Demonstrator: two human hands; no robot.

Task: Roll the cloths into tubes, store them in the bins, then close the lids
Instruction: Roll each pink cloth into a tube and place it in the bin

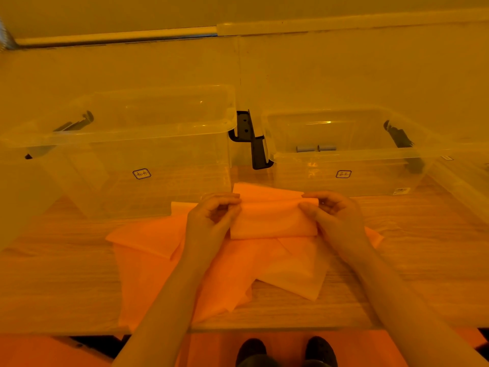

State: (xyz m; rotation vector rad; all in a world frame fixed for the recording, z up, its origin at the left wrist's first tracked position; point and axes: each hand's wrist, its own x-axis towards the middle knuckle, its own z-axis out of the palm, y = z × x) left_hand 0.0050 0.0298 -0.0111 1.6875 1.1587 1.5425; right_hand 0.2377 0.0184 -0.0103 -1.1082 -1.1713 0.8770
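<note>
From the head camera, the left hand [211, 215] and the right hand [328, 213] each pinch, with curled fingers, one end of an orange cloth [272, 221] partly rolled between them. Below the fingers, more orange cloths [164, 250] lie flat and unrolled on the wooden table [423, 247]. Beyond the fingertips stand two clear bins: the left bin [127, 154] looks empty, the right bin [344, 160] holds small grey rolls [316, 148]. Lid positions cannot be told. The task looks early.
</note>
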